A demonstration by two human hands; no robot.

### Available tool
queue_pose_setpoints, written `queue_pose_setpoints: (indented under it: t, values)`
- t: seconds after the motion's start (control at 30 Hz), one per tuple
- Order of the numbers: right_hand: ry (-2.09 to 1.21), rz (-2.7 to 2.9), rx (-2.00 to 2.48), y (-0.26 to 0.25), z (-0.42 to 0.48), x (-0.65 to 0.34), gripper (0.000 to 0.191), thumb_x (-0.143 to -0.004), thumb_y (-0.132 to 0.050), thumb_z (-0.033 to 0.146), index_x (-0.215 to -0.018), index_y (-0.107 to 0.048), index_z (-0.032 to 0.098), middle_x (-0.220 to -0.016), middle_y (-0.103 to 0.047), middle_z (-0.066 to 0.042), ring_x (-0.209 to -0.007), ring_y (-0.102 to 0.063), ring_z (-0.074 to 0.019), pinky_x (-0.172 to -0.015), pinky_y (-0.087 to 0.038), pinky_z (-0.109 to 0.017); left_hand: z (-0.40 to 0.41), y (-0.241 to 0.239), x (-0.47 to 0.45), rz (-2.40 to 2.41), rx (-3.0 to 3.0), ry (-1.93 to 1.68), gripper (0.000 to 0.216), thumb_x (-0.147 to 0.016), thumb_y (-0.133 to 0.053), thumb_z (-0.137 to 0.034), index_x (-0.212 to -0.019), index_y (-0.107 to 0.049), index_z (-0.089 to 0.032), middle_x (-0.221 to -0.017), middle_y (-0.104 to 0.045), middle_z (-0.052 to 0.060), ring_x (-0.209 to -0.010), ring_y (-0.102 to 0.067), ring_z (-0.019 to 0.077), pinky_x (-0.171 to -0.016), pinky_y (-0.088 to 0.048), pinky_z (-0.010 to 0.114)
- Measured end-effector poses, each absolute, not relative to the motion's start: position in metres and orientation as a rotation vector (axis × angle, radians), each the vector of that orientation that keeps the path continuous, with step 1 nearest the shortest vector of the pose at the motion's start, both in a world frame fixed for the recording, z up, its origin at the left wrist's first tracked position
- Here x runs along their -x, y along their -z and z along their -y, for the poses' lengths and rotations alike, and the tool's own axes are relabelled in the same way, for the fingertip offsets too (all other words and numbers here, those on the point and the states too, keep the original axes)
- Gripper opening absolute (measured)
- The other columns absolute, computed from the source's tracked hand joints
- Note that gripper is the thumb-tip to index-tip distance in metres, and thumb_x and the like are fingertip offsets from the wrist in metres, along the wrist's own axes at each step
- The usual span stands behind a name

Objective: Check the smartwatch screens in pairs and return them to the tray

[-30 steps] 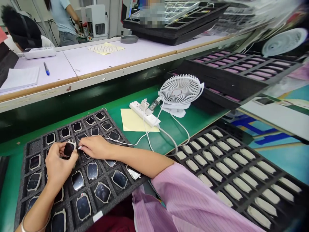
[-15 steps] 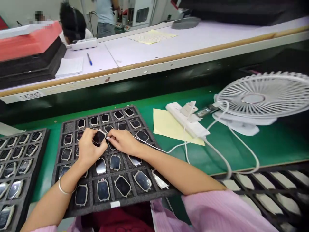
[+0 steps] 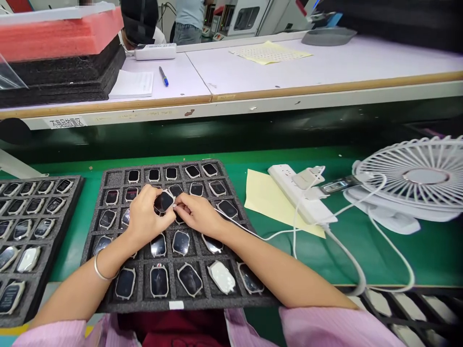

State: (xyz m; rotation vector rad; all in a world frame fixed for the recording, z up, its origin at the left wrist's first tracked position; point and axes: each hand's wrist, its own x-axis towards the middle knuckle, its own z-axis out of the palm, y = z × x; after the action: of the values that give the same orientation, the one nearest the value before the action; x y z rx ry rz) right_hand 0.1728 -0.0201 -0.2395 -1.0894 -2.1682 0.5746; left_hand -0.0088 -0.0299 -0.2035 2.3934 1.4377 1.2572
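Observation:
My left hand (image 3: 144, 219) is closed around a small watch body (image 3: 164, 201) with a dark screen and pale frame, held just above a black foam tray (image 3: 108, 176). My right hand (image 3: 197, 214) is pinched at the watch body's right edge, fingertips touching it; a thin white cable (image 3: 253, 232) runs from under that hand. The tray's pockets hold several more watch bodies (image 3: 159, 281), most screen up. A silver bangle sits on my left wrist.
A second foam tray (image 3: 74, 185) of watch bodies lies at the left. A yellow paper (image 3: 267, 200), a white power strip (image 3: 300, 195) and a white desk fan (image 3: 415, 180) are on the green mat to the right. Another black tray (image 3: 415, 308) is at bottom right. People work beyond the raised pale shelf.
The view has swung left, so the fan and the right tray slid toward the edge. Both hands stay together on the same watch body over the tray.

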Motion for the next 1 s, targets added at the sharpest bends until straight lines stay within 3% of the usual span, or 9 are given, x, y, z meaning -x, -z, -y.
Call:
queue_pose_setpoints:
  t: [0.4,0.57,0.73,1.0]
  values:
    - [-0.573,2.162,1.089,0.237,0.021,-0.174,0.006,-0.093,-0.057,0.016,-0.088,-0.056,0.02,-0.067,-0.061,0.002,-0.056,-0.055,-0.0134,-0.057,-0.038,-0.023,0.028,0.204,0.007,-1.46,-2.178,-1.159,0.016,-0.07,-0.063,-0.019,-0.083,-0.054,-0.02,-0.079,-0.059,0.001,-0.069,-0.057,0.0157,-0.063,-0.046,0.028]
    - [-0.576,2.123,1.086,0.239,0.02,-0.175,0.005,-0.092,-0.057,0.017,-0.089,-0.057,0.02,-0.07,-0.065,0.001,-0.056,-0.057,-0.0134,-0.056,-0.04,-0.023,0.024,0.21,0.008,-1.449,-1.96,-1.077,0.025,-0.073,-0.069,-0.024,-0.096,-0.06,-0.018,-0.086,-0.064,0.003,-0.071,-0.058,0.0145,-0.064,-0.05,0.028]
    - [-0.636,1.981,1.1,0.241,0.02,-0.175,0.004,-0.093,-0.054,0.018,-0.093,-0.056,0.021,-0.074,-0.069,-0.001,-0.058,-0.062,-0.0136,-0.058,-0.047,-0.024,0.021,0.214,0.011,-1.403,-2.033,-1.121,0.04,-0.077,-0.067,-0.022,-0.117,-0.062,-0.019,-0.086,-0.06,0.001,-0.072,-0.057,0.0142,-0.069,-0.051,0.029]
    - [-0.63,1.9,1.096,0.241,0.021,-0.176,0.007,-0.093,-0.053,0.018,-0.098,-0.053,0.023,-0.08,-0.073,-0.003,-0.069,-0.071,-0.0177,-0.062,-0.054,-0.027,0.022,0.212,0.012,-1.397,-2.142,-1.167,0.035,-0.076,-0.065,-0.017,-0.111,-0.064,-0.02,-0.085,-0.059,0.001,-0.071,-0.055,0.014,-0.069,-0.051,0.029]
